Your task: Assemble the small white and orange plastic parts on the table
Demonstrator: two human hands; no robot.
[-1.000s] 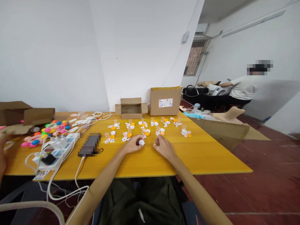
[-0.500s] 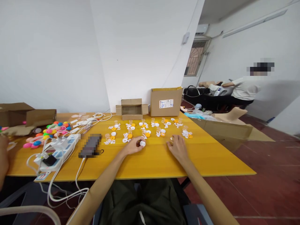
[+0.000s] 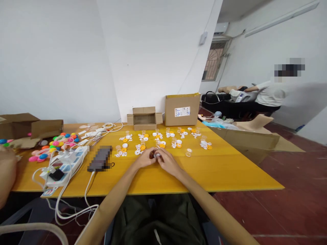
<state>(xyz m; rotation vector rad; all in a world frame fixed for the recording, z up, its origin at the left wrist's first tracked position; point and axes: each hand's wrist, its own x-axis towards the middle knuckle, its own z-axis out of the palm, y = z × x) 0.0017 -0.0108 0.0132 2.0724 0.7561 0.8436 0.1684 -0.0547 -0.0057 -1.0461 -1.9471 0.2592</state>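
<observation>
Yellow table (image 3: 230, 173), long side facing the seated person, contents listed from the left end. Far left edge: another person's forearm (image 3: 6, 177) resting at the corner. Back left corner: open cardboard box (image 3: 30, 127), flaps spread, with a heap of bright plastic balls (image 3: 55, 144) in pink, blue, green and orange just beside it. Next, near the front edge: white power strip (image 3: 66, 162) with plugs in it, white cables (image 3: 66, 204) trailing off the front edge and down. Beside it, a dark flat device (image 3: 100, 158), blurred. Middle of the table: rows of small part sets (image 3: 163, 137), each with white discs, orange rings and tiny clear cups, laid out in groups towards the back edge. In front of these rows, left hand (image 3: 145, 158) and right hand (image 3: 167, 162), fingertips meeting, both pinching one small white cap (image 3: 156, 155) between them, held just above the table surface. Right of the hands: a single clear cup (image 3: 188, 152) standing alone. Back edge, centre: small open carton (image 3: 144, 118), and to its right a taller closed carton (image 3: 182, 109) with a white label. Off the right end of the table: flattened cardboard (image 3: 255, 139) on the red floor, and a person in a white shirt (image 3: 270, 95) bent over something at the far wall.
</observation>
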